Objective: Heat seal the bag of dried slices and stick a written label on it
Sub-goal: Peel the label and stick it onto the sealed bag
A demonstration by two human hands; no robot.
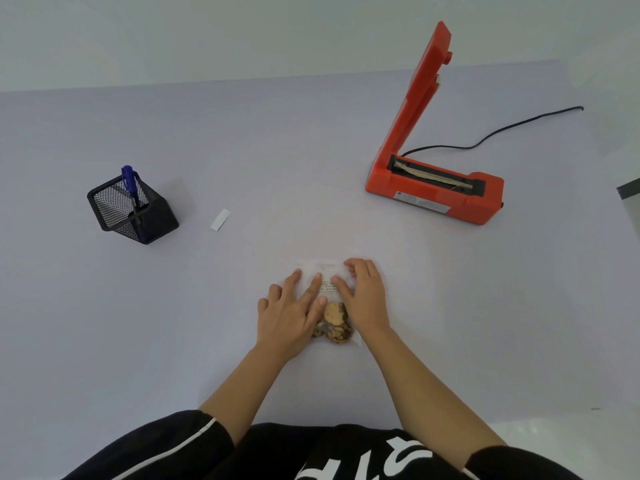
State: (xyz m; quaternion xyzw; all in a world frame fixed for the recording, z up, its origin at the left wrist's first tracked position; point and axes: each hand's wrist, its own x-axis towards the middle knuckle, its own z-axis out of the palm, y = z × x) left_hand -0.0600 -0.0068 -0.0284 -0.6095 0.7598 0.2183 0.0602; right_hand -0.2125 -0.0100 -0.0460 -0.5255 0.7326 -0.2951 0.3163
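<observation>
One clear bag [323, 271] of dried slices [334, 322] lies flat on the pale tabletop [450, 323] just in front of the person, with about three brown slices bunched at its near end. Two hands rest on it: the left hand [291, 315] lies palm down with fingers [313, 289] spread flat across the bag's left side, gripping nothing, and the right hand [363, 296] presses its bent fingers on the right side near a small printed label [329, 286]. One red heat sealer [436, 188] stands well apart to the right, its arm raised, one black cord [502, 131] trailing behind. To the left stands one black mesh holder [133, 211] with one blue pen [130, 181], and one white blank label strip [220, 220] lies beside it.
</observation>
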